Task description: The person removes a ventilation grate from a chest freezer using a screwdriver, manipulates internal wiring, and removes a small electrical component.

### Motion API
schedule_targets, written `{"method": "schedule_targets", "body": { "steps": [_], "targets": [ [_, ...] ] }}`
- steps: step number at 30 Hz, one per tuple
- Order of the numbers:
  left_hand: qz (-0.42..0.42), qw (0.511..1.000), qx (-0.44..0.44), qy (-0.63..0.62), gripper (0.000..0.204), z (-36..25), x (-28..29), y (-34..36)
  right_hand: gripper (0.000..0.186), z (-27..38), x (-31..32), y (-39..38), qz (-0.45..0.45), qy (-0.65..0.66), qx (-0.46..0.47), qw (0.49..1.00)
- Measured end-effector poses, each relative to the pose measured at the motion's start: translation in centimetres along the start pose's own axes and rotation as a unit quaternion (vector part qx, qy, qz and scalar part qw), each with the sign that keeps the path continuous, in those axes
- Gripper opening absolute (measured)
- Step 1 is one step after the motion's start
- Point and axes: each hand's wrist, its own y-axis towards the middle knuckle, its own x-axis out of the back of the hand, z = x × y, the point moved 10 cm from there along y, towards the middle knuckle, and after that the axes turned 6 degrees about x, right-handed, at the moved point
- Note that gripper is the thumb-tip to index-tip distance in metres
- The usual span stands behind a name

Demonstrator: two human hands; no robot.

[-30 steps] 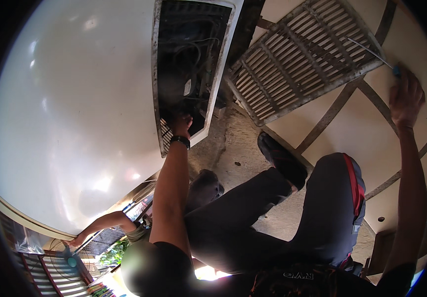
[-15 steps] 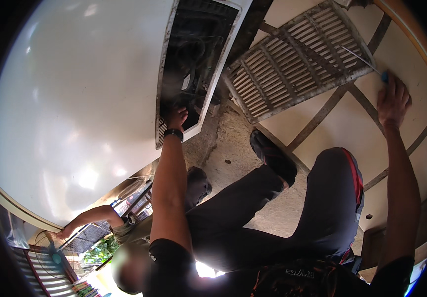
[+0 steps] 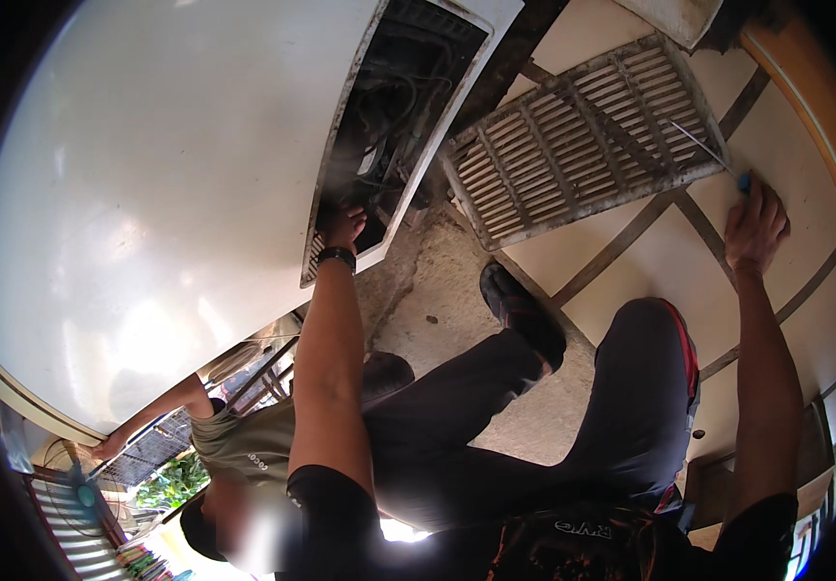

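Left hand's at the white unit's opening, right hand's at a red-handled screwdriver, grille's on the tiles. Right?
Not quite: the handle of the screwdriver is blue, not red, as the head view shows. The rest stands: left hand at the opening of the white unit, right hand at the screwdriver, grille on the tiles.

Wide fisheye view from wearer's head, facing down over legs (image 3: 636, 387) toward left hand (image 3: 344, 229), right hand (image 3: 759, 228).
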Motion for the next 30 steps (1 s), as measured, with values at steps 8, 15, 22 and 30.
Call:
{"method": "schedule_targets", "body": {
  "steps": [8,15,22,30],
  "targets": [
    [-0.008,1.0,0.006,-0.004,0.026,0.4,0.7,0.5,0.056,0.7,1.0,0.4,-0.004,0.018,-0.001,1.0],
    [-0.007,0.999,-0.004,0.041,0.031,-0.3,0.2,-0.8,0.056,0.6,0.8,0.2,-0.002,0.029,0.002,1.0],
    [-0.015,0.999,0.002,0.029,0.031,-0.4,-0.4,-1.0,0.057,0.4,0.6,0.1,-0.003,0.025,0.001,1.0],
    [0.002,1.0,-0.022,0.016,0.035,-0.6,-0.8,-1.3,0.057,0.7,1.2,0.1,0.001,0.031,0.004,1.0]
  ]
}}
